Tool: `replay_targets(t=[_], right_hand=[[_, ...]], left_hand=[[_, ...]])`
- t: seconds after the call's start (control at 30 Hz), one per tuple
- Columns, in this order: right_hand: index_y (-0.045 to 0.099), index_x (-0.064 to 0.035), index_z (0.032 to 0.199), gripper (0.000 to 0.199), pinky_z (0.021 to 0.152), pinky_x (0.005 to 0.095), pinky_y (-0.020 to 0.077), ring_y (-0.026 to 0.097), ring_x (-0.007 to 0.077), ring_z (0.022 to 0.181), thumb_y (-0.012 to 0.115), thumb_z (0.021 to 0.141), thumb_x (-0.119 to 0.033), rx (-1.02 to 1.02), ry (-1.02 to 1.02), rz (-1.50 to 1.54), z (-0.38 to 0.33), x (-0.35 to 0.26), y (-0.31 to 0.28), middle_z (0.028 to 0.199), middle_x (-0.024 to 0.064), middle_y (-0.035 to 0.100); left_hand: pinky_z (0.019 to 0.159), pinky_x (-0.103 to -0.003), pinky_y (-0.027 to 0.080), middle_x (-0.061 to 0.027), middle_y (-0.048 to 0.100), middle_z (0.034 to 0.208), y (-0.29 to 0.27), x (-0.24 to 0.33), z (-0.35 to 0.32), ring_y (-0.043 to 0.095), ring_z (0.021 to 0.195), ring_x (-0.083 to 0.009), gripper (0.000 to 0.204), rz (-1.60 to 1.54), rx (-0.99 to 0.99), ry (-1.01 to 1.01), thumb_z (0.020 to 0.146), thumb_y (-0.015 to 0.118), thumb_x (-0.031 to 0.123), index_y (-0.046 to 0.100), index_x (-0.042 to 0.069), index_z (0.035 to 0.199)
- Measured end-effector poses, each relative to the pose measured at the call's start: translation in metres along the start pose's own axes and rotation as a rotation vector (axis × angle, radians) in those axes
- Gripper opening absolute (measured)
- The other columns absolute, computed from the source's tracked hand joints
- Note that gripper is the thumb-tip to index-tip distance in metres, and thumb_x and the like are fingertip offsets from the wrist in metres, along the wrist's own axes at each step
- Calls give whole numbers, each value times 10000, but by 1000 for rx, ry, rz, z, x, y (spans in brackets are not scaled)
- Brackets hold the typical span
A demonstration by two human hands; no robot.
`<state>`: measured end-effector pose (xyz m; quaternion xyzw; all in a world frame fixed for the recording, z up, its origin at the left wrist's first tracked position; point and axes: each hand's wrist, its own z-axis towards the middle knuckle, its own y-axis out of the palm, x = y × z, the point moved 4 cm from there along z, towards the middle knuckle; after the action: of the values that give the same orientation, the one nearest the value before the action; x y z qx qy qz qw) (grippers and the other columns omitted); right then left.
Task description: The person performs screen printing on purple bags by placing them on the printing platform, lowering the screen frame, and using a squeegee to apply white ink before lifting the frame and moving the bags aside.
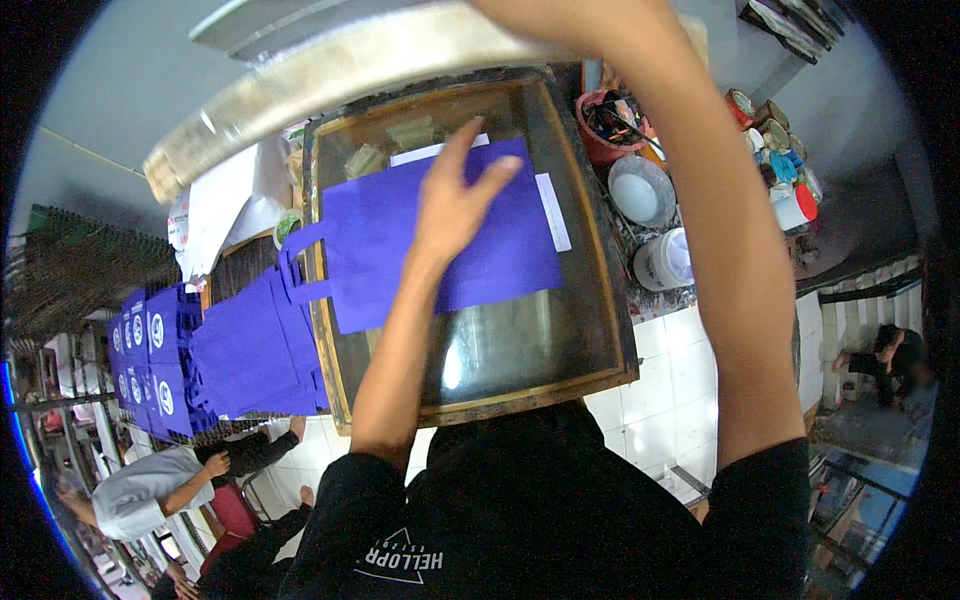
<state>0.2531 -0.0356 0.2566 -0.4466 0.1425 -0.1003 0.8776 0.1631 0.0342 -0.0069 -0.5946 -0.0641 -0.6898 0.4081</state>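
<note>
A purple fabric bag lies flat on a dark glass-like panel with a worn wooden rim, its handles hanging over the left edge. Over the bag's upper middle is my left hand, fingers and thumb apart, holding nothing. My right arm stretches up across the right side. At the top border my right hand is cut off beside a pale, paint-worn frame raised above the panel; its fingers are hidden. White strips show at the bag's right and far edges.
More purple bags are piled at the left, with printed ones beyond. A red bucket, a clear bowl, a white tub and several cans stand at the right. Other people sit lower left and far right.
</note>
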Motion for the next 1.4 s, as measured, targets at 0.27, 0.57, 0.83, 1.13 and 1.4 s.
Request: replay_targets(t=[0.27,0.57,0.83,1.13,1.4], right_hand=[[682,-76,766,373,635,461,485,662,337,725,741,850,-434,-47,13,241,-181,0,73,730,118,657],[652,-56,758,412,633,436,485,659,323,712,768,831,-445,-425,-21,232,-230,-9,148,717,114,639],[730,-80,936,466,744,477,532,703,339,832,663,882,-538,-306,-122,159,-163,40,218,863,120,727],[760,-51,1083,706,769,435,532,713,336,811,785,735,-665,-435,14,92,-45,102,273,838,180,736],[770,-99,1069,722,781,488,539,722,347,891,687,764,-747,-388,52,-50,-56,89,283,926,169,750]], left_hand=[[761,-349,550,-171,755,886,-58,-11,-199,711,713,-210,346,-734,-16,-526,984,666,279,673,-50,1093],[595,-282,490,-122,708,794,-33,-45,-233,637,598,-156,282,-731,8,-821,978,691,234,699,-47,953],[633,-324,508,-147,674,678,-35,-44,-232,624,555,-190,253,-727,5,-841,957,672,171,694,-57,849],[902,-411,601,-307,688,1171,-44,-43,-229,719,1056,-368,388,-1169,-6,-1038,973,550,163,594,-154,1192],[930,-371,576,-195,730,1112,-71,-28,-192,720,1039,-270,331,-877,-325,-926,1000,602,237,686,-35,1170]])
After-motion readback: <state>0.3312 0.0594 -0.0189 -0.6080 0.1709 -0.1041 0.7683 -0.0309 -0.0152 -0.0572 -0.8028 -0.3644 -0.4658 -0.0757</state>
